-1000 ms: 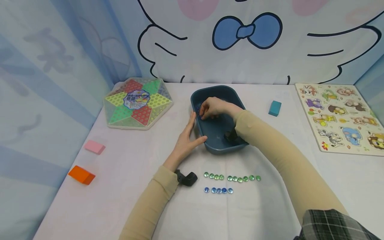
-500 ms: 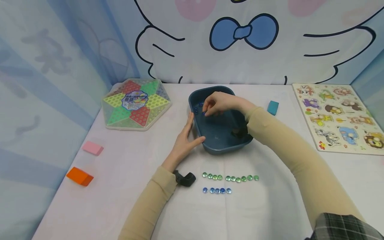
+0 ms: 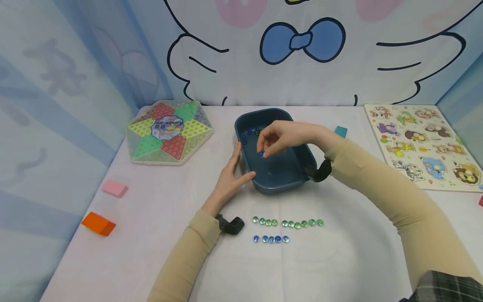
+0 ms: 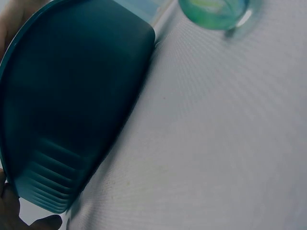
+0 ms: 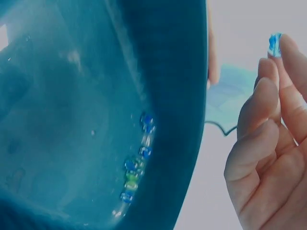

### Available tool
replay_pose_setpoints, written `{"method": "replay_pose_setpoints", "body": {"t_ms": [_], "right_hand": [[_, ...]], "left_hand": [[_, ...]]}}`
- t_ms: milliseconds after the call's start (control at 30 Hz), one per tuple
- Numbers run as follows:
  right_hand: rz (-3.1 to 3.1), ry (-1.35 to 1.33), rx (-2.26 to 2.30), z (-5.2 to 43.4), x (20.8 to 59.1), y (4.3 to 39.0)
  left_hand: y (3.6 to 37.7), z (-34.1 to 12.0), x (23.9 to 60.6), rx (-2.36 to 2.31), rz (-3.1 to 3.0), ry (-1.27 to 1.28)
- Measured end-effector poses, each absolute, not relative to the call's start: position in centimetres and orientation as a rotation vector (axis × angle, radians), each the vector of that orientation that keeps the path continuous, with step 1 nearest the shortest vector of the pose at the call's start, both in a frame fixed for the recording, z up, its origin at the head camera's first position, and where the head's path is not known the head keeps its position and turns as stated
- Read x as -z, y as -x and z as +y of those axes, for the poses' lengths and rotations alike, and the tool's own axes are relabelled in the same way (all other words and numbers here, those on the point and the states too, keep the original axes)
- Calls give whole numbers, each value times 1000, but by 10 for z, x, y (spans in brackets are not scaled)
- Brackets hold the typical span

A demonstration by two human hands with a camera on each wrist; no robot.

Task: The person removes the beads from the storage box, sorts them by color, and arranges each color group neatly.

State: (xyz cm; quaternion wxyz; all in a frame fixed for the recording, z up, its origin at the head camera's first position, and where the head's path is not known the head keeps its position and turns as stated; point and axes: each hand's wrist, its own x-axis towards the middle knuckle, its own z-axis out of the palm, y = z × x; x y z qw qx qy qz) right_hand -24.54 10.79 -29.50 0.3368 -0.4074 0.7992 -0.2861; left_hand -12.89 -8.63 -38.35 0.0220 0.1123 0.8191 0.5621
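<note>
A dark blue tub (image 3: 305,161) stands mid-table with a few blue and green marbles (image 3: 250,133) in its far left corner, also seen as marbles (image 5: 139,165) inside the tub (image 5: 182,96). My right hand (image 3: 281,136) hovers over the tub and pinches a blue marble (image 3: 260,154) in its fingertips; the same marble (image 5: 274,44) shows at my fingertips in the right wrist view. My left hand (image 3: 230,178) rests flat against the tub's left wall (image 4: 72,120). A row of green marbles (image 3: 286,222) and a shorter row of blue marbles (image 3: 271,239) lie on the cloth in front.
A hexagonal checkers board (image 3: 167,131) lies at the back left. A pink block (image 3: 114,188) and an orange block (image 3: 98,223) sit near the left edge. A teal block (image 3: 341,131) is behind my right arm. An animal puzzle board (image 3: 420,144) lies at the right.
My right hand has lifted from the tub's far left corner and drawn back toward me over the tub, now with a blue marble pinched. The left hand has stayed against the tub.
</note>
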Motion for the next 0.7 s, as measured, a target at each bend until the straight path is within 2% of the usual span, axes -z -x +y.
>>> {"method": "replay_pose_setpoints", "body": {"t_ms": [700], "right_hand": [[1855,1289,713,164,312,163]], "left_hand": [[129,-86,385,-1743,2537,-370]]}}
